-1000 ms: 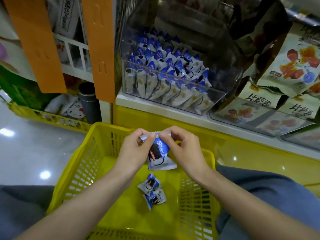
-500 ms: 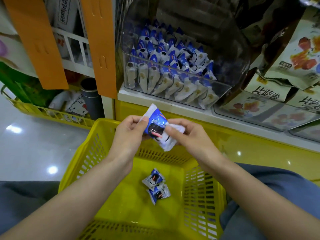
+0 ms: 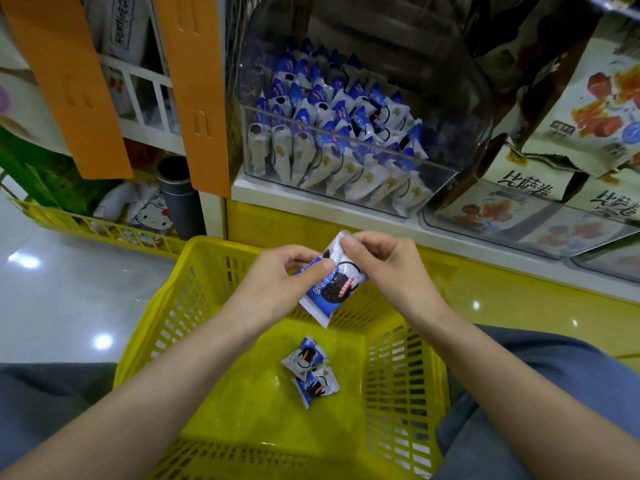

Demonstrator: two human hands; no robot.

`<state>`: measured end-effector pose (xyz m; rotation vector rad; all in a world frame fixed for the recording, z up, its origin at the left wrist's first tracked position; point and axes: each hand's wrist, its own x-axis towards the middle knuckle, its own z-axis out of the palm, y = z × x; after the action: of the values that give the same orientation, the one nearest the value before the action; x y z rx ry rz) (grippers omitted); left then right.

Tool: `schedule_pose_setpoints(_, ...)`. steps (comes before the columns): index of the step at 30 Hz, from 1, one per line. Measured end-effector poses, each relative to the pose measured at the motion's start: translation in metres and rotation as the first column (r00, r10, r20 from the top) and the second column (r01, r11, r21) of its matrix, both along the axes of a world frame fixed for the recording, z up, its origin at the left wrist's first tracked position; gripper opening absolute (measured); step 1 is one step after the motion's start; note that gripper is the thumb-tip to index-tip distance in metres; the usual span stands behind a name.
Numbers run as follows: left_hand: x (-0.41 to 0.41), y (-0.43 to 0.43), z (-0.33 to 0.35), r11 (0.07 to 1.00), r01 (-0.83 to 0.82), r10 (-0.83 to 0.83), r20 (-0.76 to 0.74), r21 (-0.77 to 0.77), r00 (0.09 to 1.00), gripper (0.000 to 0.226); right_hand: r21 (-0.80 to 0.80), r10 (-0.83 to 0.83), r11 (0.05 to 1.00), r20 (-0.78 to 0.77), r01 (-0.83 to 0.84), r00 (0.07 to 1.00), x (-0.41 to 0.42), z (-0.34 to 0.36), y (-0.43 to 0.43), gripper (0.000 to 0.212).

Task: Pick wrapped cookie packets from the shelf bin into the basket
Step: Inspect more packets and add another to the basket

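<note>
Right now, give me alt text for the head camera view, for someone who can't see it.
The left hand and right hand together pinch one blue-and-white wrapped cookie packet above a yellow basket. Two similar packets lie on the basket floor. Behind, a clear shelf bin holds many more.

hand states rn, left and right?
Left hand: pinching the cookie packet, lower left side.
Right hand: pinching the same packet's top edge.

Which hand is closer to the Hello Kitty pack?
Left. The left hand is below and right of the Hello Kitty pack; the right hand is farther right, across the cookie packet.
</note>
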<state>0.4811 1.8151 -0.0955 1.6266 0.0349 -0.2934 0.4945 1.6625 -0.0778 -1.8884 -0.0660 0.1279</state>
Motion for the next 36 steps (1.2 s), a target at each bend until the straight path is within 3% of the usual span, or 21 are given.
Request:
schedule_pose_setpoints(3, 0.001, 0.000, -0.003, 0.997, -0.069, 0.069, -0.005, -0.046, 0.998, 0.010, 0.130, -0.063, 0.989, -0.084, 0.073, 0.994, 0.001, -0.003, 0.001, 0.019)
schedule_pose_setpoints(8, 0.001, -0.001, -0.009, 0.963, -0.248, 0.244, -0.045, -0.104, 0.969, 0.014, 0.184, 0.052, 0.983, -0.237, -0.007, 0.970, -0.007, -0.011, 0.009, 0.019)
schedule_pose_setpoints(11, 0.005, -0.001, -0.011, 0.973, -0.223, 0.220, -0.059, -0.055, 0.974, 0.010, 0.164, 0.041, 0.986, -0.198, -0.008, 0.979, -0.009, -0.012, 0.012, 0.020)
schedule_pose_setpoints(15, 0.009, 0.004, -0.010, 0.989, -0.144, 0.144, 0.008, -0.020, 0.990, 0.004, -0.138, 0.135, 0.980, -0.077, -0.145, 0.988, -0.007, -0.010, 0.010, 0.016)
schedule_pose_setpoints(18, 0.009, 0.006, -0.010, 0.989, -0.149, 0.150, 0.067, -0.022, 0.986, 0.013, -0.127, 0.131, 0.982, -0.069, -0.139, 0.989, -0.007, -0.011, 0.011, 0.014)
schedule_pose_setpoints(25, 0.010, 0.007, -0.009, 0.951, -0.231, 0.227, -0.041, -0.205, 0.973, 0.015, -0.013, 0.083, 0.996, -0.143, -0.086, 0.986, -0.005, -0.006, 0.003, 0.016)
schedule_pose_setpoints(28, 0.012, 0.009, -0.009, 0.967, -0.212, 0.215, 0.012, -0.140, 0.976, 0.012, 0.018, 0.022, 1.000, -0.116, -0.020, 0.993, -0.003, -0.005, 0.002, 0.016)
schedule_pose_setpoints(30, 0.014, 0.010, -0.011, 0.978, -0.200, 0.195, 0.096, 0.051, 0.976, 0.014, -0.021, -0.054, 0.998, -0.063, 0.053, 0.997, -0.003, -0.006, 0.002, 0.015)
schedule_pose_setpoints(32, 0.015, 0.010, -0.012, 0.956, -0.233, 0.219, 0.094, 0.178, 0.971, 0.021, -0.156, -0.117, 0.979, 0.087, 0.130, 0.989, -0.003, -0.005, 0.001, 0.017)
schedule_pose_setpoints(33, 0.014, 0.009, -0.011, 0.962, -0.230, 0.226, 0.040, 0.150, 0.973, 0.021, -0.239, -0.111, 0.959, 0.181, 0.153, 0.977, -0.004, -0.004, 0.001, 0.020)
schedule_pose_setpoints(36, 0.009, 0.003, -0.004, 0.967, -0.147, 0.102, -0.210, -0.210, 0.972, 0.024, -0.470, 0.086, 0.873, 0.413, 0.132, 0.907, -0.011, -0.005, 0.004, 0.025)
